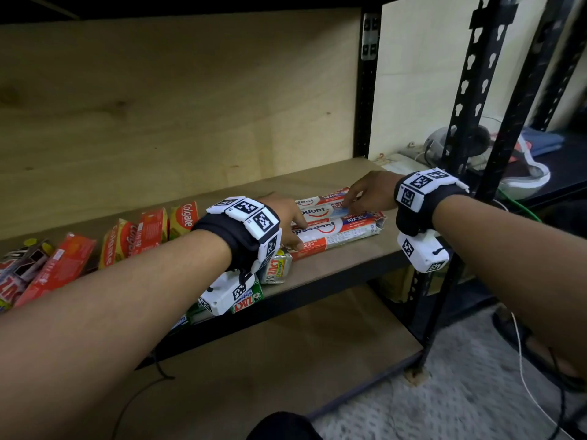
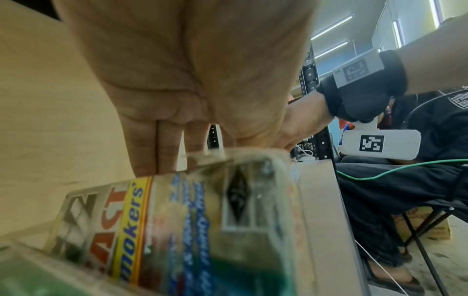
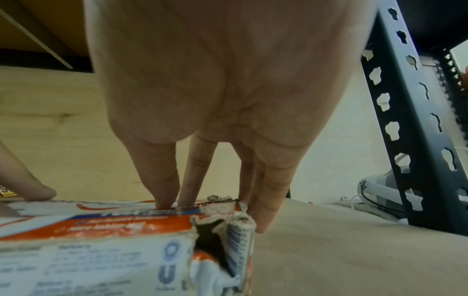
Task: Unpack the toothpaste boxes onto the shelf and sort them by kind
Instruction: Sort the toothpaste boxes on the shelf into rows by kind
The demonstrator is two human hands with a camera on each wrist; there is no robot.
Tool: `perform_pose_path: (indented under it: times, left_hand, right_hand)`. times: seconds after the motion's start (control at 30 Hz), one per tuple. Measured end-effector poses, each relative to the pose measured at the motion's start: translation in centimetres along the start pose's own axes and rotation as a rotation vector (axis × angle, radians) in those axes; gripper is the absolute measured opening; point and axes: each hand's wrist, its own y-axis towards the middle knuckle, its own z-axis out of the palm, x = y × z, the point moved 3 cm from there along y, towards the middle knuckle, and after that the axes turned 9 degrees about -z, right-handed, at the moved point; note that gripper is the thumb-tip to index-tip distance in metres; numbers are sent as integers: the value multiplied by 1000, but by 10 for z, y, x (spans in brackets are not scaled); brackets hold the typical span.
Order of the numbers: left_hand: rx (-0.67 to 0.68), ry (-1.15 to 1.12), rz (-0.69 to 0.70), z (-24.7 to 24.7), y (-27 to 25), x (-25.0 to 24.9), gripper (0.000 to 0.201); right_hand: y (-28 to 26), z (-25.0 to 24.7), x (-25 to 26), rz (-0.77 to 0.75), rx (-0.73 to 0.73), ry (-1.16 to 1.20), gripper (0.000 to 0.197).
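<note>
Three white-and-red Pepsodent boxes (image 1: 336, 223) lie side by side on the wooden shelf board (image 1: 349, 265), right of centre. My left hand (image 1: 298, 233) rests with straight fingers on their left ends, thumb against the nearest box. My right hand (image 1: 354, 200) touches the tops of the boxes near their right ends with straight fingers. In the right wrist view, the fingertips (image 3: 167, 200) press on a Pepsodent box (image 3: 113, 230) whose end flap is torn open. In the left wrist view, a Zact Smokers box (image 2: 152, 220) lies under the palm of my left hand (image 2: 177, 130).
Yellow-red Colgate boxes (image 1: 152, 231) stand in a row at the left, with a red box (image 1: 57, 268) and Zact boxes (image 1: 276, 268) towards the front edge. A black slotted post (image 1: 470, 90) rises at the shelf's right end. A lower shelf (image 1: 286, 360) and cables are below.
</note>
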Motion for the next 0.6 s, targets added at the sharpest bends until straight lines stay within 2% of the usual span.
perform_pose_path:
  times: [0.1, 0.33, 0.6]
  left_hand:
    - [2, 9, 7, -1, 1, -1, 49]
    - [-23, -14, 7, -1, 5, -4, 42]
    - [0, -53, -25, 7, 9, 0, 58]
  right_hand:
    - [2, 1, 0, -3, -13, 22, 26]
    - [-4, -5, 2, -4, 57, -21, 28]
    - [21, -4, 13, 13, -9, -100, 31]
